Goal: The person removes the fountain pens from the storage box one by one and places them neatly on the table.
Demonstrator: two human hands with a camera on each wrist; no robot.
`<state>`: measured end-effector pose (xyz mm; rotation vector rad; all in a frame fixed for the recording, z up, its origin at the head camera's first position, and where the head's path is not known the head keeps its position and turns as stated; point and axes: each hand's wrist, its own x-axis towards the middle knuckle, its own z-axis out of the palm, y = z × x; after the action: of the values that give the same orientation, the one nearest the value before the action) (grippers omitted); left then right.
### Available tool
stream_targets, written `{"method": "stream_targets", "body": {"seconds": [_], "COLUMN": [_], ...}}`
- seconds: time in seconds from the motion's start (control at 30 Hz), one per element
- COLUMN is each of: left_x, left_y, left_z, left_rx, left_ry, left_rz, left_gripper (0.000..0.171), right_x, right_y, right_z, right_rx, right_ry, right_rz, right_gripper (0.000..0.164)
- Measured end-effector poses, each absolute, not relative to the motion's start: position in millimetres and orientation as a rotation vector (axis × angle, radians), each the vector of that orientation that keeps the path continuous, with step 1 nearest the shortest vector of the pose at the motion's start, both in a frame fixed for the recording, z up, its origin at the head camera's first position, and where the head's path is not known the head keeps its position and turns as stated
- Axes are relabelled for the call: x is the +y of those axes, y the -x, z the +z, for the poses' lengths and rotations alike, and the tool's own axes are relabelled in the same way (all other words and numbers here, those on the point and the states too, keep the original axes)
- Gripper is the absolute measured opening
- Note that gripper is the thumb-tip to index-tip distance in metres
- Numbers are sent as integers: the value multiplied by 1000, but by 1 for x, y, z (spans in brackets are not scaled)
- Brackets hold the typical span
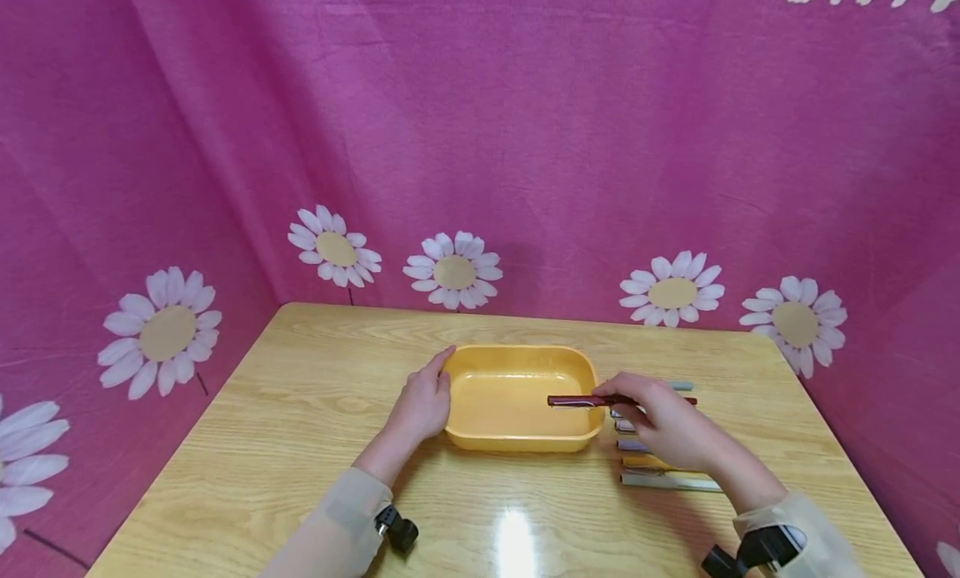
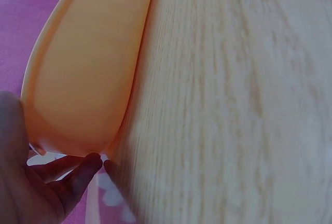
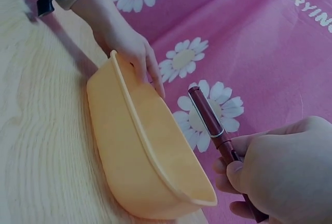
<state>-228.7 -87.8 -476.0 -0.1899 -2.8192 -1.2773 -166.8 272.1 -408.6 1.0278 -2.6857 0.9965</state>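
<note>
A dark red pen (image 1: 576, 401) with a silver clip is held over the right side of a yellow plastic basin (image 1: 522, 444). My right hand (image 1: 670, 421) pinches it between thumb and fingers, its clip end pointing left. At the basin's left end, my left hand (image 1: 421, 401) grips the wall, with fingers lying at the rim; the left wrist view shows several of its fingertips (image 2: 92, 163) against the outside. In the right wrist view, the basin (image 3: 124, 146) shows nothing inside its visible part.
Several pens lie in a row right of the basin, partly under my right hand, among them a yellow pen (image 1: 642, 461) and a pale green pen (image 1: 667, 481). The wooden table (image 1: 300, 445) meets a pink flowered cloth (image 1: 555, 186) at its back and sides.
</note>
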Motion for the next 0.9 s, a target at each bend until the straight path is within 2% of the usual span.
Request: {"method": "stream_targets", "body": {"seconds": [0.23,0.6,0.9], "left_x": [-89,-89,-89], "left_y": [231,232,233], "left_z": [-477,-475,-472], "left_rx": [-2830,-2836,-2847], "left_ry": [199,225,251], "left_rz": [-1253,-1251,-1232], "left_gripper": [50,50,50], "right_x": [283,304,326], "right_y": [157,138,115], "right_z": [-413,-422,-442], "right_rx": [-2716,-2635,-2622], "right_ry": [-988,-997,-937], "right_rz": [1016,999,989], "right_gripper": [38,47,52]}}
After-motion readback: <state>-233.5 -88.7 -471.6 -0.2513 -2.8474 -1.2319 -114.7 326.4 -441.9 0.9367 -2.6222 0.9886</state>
